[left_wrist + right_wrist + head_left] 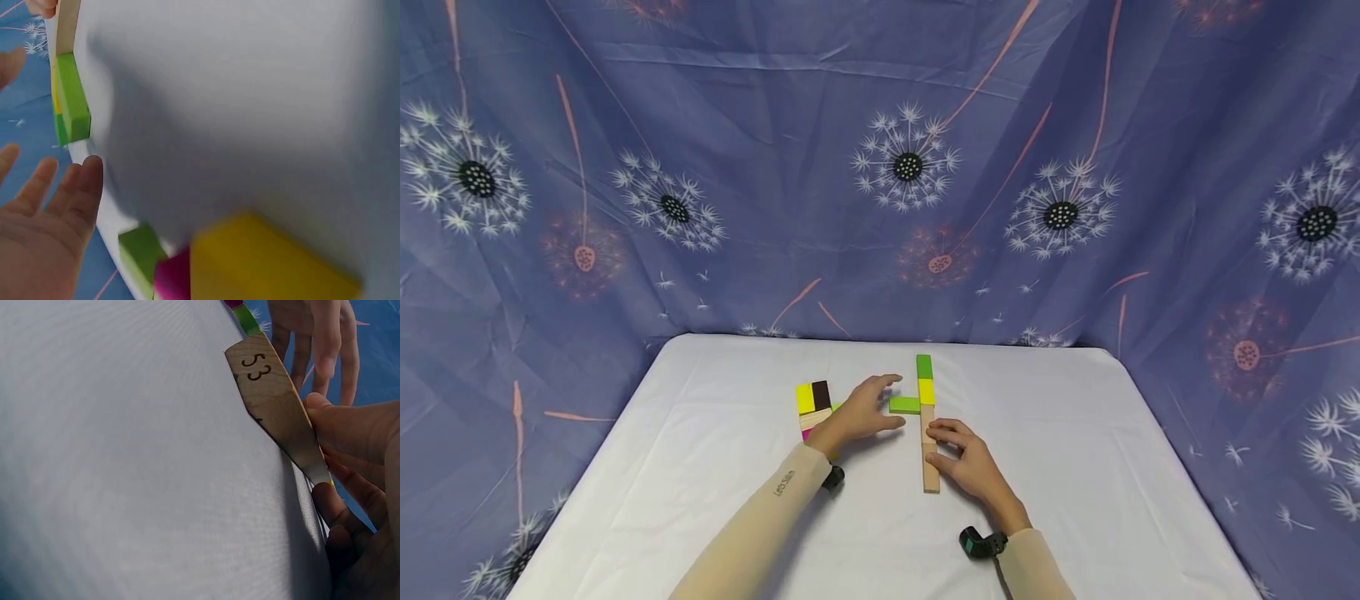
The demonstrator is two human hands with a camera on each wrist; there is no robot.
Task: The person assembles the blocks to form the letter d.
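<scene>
A line of wooden blocks runs away from me: two plain wood blocks nearest, then a yellow block and a green block. "53" is marked on a plain block in the right wrist view. A light green block lies crosswise against the line's left side. My right hand touches the plain blocks from the right with thumb and fingertips. My left hand hovers left of the light green block, fingers spread and apart from it, partly covering a cluster of blocks.
Left of my left hand sits the cluster: a yellow block, a dark brown block, a plain wood block and a magenta block, with more partly hidden. White cloth covers the table; a patterned blue curtain hangs behind.
</scene>
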